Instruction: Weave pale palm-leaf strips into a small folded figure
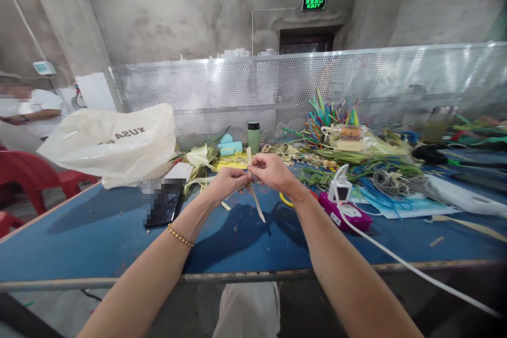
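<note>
My left hand (228,185) and my right hand (272,170) meet above the middle of the blue table, fingertips pinched together. Between them is a narrow pale strip (257,206), which looks like dried husk. One end stands up above the fingers, and the other hangs down towards the tabletop. Just where each fingertip presses on it is partly hidden. Beyond my hands lies yellow material (237,159) on the table. A yellow ring-shaped handle (285,200) shows beside my right wrist. Another short pale scrap (225,205) rests below my left hand.
A dark phone (168,203) and a white plastic bag (130,140) are on the left. At the back stands a green bottle (254,138). A purple power block (345,212) with a white cable (388,253) sits right, near tangled cords (384,182). A person (39,108) is far left.
</note>
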{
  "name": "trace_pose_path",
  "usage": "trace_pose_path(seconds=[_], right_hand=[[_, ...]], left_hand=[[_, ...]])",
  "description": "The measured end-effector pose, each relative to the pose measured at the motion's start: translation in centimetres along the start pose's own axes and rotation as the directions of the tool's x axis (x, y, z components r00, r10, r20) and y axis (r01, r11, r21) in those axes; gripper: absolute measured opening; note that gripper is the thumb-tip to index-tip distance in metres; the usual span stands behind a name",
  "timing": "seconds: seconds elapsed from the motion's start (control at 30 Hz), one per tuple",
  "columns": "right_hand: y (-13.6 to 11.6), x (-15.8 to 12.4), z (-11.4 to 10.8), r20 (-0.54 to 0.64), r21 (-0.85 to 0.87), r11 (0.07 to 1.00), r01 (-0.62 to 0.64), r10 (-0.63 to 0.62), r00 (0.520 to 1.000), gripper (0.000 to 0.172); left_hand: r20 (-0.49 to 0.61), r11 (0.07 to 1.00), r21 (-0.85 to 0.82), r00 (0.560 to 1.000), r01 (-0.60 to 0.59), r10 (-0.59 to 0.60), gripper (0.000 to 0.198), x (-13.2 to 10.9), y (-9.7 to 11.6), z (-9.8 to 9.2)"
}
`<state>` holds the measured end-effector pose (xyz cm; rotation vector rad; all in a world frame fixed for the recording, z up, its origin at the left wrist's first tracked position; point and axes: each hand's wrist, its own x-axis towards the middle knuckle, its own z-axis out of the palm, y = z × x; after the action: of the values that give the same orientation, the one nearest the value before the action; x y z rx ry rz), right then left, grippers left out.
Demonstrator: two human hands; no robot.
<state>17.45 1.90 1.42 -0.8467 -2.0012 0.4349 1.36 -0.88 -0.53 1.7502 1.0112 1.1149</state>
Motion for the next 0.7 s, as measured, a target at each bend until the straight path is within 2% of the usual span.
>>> trace_pose_path(seconds=[0.1, 0.37, 0.5, 0.6, 0.7], right_hand=[[-0.4, -0.1, -0.1, -0.016, -0.023, 1.000, 0.011, -0.012, 1.000, 0.016], [-0.6, -0.3, -0.3, -0.039, 0.006, 0.998, 0.066, -0.066, 0.997, 0.019], [-0.6, -0.3, -0.4, -0.060, -0.008, 0.996, 0.089, -0.089, 0.994, 0.021], [-0.6, -0.4, -0.4, -0.087, 0.001, 0.996, 0.095, -0.094, 0.992, 0.020], [-0.7, -0.3, -0.4, -0.097, 0.022, 0.995, 0.099, -0.097, 0.991, 0.018]], left_hand=[[0.034, 0.999, -0.032, 0.999, 0.019, -0.017, 0.026, -0.1, 0.2, -0.2], [0.027, 0.995, -0.081, 0.998, 0.053, -0.050, 0.023, 0.0, 0.1, -0.7], [0.143, 0.974, -0.214, 0.989, 0.072, -0.042, 0.018, -0.1, 0.0, -1.3], [0.252, 0.971, -0.221, 0.967, 0.095, -0.038, 0.018, -0.3, 0.2, -1.6], [0.238, 0.982, -0.168, 0.970, 0.091, -0.050, 0.018, -0.4, 0.2, -1.6]])
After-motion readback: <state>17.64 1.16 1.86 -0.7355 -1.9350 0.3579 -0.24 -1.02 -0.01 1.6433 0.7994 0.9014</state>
